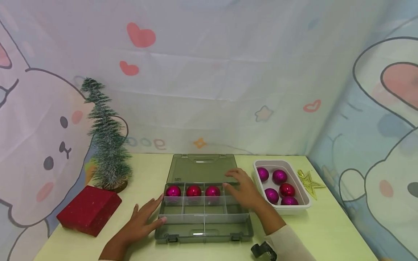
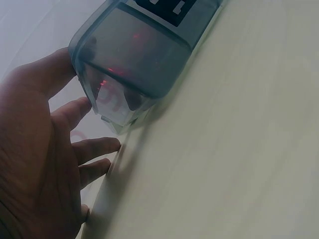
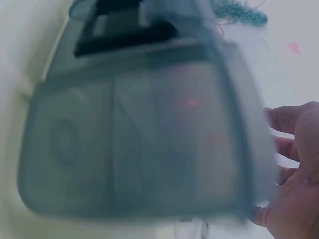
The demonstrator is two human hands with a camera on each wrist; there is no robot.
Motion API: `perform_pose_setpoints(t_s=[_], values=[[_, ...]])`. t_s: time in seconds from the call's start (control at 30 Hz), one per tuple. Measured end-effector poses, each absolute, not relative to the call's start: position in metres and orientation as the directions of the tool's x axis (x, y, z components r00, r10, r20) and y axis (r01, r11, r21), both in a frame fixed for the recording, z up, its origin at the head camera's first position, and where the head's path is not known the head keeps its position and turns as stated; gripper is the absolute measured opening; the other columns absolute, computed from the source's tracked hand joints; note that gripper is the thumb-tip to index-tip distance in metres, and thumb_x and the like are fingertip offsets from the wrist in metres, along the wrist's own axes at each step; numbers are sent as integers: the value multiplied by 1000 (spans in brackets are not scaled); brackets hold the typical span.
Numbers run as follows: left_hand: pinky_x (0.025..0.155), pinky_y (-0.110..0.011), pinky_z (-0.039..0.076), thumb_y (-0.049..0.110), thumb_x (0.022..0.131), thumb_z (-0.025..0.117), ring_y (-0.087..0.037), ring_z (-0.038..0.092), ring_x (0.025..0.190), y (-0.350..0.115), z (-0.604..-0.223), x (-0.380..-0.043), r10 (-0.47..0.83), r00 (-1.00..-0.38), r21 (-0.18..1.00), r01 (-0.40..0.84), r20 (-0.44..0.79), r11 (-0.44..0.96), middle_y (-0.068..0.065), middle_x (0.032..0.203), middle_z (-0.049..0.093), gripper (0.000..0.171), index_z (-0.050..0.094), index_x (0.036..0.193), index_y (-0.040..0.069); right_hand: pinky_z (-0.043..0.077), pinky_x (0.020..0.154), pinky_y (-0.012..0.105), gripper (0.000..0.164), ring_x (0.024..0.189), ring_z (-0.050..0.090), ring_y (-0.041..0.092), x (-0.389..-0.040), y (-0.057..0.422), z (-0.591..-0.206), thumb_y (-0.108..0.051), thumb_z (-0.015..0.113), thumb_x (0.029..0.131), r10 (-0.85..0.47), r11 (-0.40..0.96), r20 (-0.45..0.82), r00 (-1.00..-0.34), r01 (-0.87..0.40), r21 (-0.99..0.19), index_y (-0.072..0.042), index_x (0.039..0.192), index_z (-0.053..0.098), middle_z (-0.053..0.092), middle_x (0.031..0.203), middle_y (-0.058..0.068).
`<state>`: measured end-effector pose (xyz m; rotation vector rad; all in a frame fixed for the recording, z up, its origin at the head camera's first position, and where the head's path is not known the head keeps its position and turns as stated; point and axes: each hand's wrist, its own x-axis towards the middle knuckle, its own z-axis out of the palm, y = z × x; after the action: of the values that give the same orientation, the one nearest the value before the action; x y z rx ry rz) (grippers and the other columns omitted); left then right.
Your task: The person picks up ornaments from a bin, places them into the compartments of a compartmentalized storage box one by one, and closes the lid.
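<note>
A translucent grey-green compartment box (image 1: 183, 229) lies on the table with its lid (image 1: 200, 168) folded back. Three shiny balls sit in its back row: a magenta ball (image 1: 173, 191), a red ball (image 1: 194, 190) and another magenta ball (image 1: 213, 191). My left hand (image 1: 141, 222) is at the box's left side, fingers spread, thumb tip at the rim. Over the back right corner hovers my right hand (image 1: 245, 190), fingers apart, with nothing seen between them; it partly hides the rightmost back compartment. In the right wrist view the fingers (image 3: 286, 119) show beside the blurred box wall.
Right of the box, a white tub (image 1: 305, 199) holds several magenta and red balls. A gold star (image 1: 310, 184) lies beyond it. To the left stand a small frosted tree (image 1: 109, 145) and a red box (image 1: 89, 210). A printed cloth hangs behind.
</note>
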<state>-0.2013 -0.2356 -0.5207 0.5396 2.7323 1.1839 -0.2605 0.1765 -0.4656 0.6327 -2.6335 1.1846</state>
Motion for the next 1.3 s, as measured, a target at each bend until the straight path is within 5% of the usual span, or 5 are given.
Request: perform_pose_setpoints(t_s=[0.63,1.0,1.1,1.2,1.3], values=[[121,-87,-14,42,108,67,-58,21,165,-236,-518,-201,366,-930,723,273,30,634,-21,178,33,81,28,176,22,61,99,56,38,126,66,41,-259,263,-439,-13,74,105,-158,629,418,-895,-417,-656,1,140,70,65,147,23],[120,-87,-13,42,107,68,-59,22,164,-235,-521,-201,364,-930,725,277,39,631,-21,178,34,82,28,176,21,59,90,42,43,115,66,33,-250,316,-452,-24,73,107,-84,697,296,-952,-268,-665,-6,147,67,68,142,22],[120,-88,-12,42,107,68,-59,23,164,-235,-522,-201,366,-929,723,285,48,629,-20,178,35,81,29,175,21,61,93,50,45,112,68,41,-247,322,-453,-25,74,107,-51,709,268,-962,-223,-669,-2,145,66,67,138,26],[120,-88,-12,42,107,67,-59,23,164,-236,-522,-202,365,-930,718,283,44,636,-20,178,35,81,28,176,21,54,109,68,47,129,65,51,-244,326,-453,-26,73,107,-23,729,239,-971,-180,-661,2,144,65,63,143,30],[119,-89,-11,42,107,67,-59,24,163,-236,-522,-201,363,-930,713,285,46,641,-21,177,36,81,29,175,20,49,115,72,49,136,60,55,-240,328,-453,-25,71,108,4,737,203,-979,-134,-663,5,145,62,61,145,33]])
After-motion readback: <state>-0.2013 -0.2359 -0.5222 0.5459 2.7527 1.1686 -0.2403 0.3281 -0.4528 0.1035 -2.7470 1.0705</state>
